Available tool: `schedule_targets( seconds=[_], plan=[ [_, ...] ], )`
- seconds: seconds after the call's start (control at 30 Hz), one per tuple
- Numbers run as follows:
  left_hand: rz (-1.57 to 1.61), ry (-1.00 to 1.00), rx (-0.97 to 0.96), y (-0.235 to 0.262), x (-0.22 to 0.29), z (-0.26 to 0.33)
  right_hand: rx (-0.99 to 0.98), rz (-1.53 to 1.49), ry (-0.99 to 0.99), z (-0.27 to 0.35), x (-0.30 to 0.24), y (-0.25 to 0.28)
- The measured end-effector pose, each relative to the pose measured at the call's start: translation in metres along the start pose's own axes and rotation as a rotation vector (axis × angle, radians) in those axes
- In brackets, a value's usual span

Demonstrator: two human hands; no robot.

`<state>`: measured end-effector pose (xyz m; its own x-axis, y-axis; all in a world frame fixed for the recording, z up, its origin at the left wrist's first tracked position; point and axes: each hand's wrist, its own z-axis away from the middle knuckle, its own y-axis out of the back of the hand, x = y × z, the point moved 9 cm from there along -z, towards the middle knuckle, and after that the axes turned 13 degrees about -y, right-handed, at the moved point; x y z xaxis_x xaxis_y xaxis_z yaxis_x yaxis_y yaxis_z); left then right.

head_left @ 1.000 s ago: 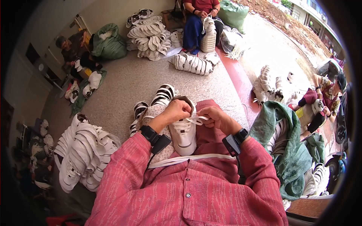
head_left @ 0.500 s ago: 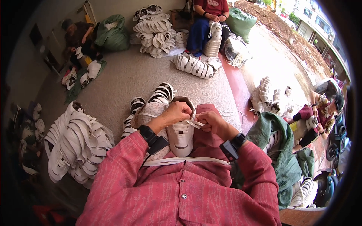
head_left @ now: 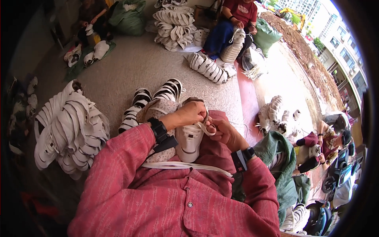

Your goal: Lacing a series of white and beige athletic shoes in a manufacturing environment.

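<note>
A white shoe upper (head_left: 188, 144) rests on my lap, its toe toward me and its dark-edged collar away from me. Over the collar my left hand (head_left: 192, 113) is closed, fingertips pinching the edge by the top eyelets. A flat white shoelace (head_left: 204, 128) loops from the eyelets to my right hand (head_left: 223, 131), which pinches it between thumb and fingers. More white laces (head_left: 185, 165) lie across my lap. Beneath the upper, a patterned cloth (head_left: 162, 110) covers my left leg. Exactly what my left fingertips hold is partly hidden.
Nested white uppers (head_left: 71, 130) are heaped at my left; black-and-white ones (head_left: 169, 90) lie beyond my knees. A green sack (head_left: 278, 158) stands at my right. One person (head_left: 241, 15) sits ahead with uppers, another (head_left: 323, 146) at the right. A stacked pile (head_left: 173, 27) stands farther back.
The view has shifted, showing more of the right side. My hands have drawn closer at the collar; the lace, stretched out before, now curls in a loop by my right fingers.
</note>
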<state>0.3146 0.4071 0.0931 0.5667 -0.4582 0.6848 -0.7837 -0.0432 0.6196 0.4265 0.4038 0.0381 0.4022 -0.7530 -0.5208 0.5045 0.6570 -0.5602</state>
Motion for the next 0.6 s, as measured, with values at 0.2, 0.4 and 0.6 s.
schedule_targets(
  seconds=[0.2, 0.4, 0.6],
  plan=[
    [-0.697, -0.103, -0.160, 0.042, 0.014, -0.003, -0.121, -0.154, 0.131, 0.009, -0.008, 0.004],
    [-0.654, 0.053, -0.040, 0.089, 0.012, 0.030, 0.558, 0.340, 0.377, 0.049, -0.034, 0.022],
    [-0.456, 0.045, 0.152, 0.099, 0.007, 0.062, 0.597, 0.613, 0.498, 0.045, -0.041, 0.012]
  ],
)
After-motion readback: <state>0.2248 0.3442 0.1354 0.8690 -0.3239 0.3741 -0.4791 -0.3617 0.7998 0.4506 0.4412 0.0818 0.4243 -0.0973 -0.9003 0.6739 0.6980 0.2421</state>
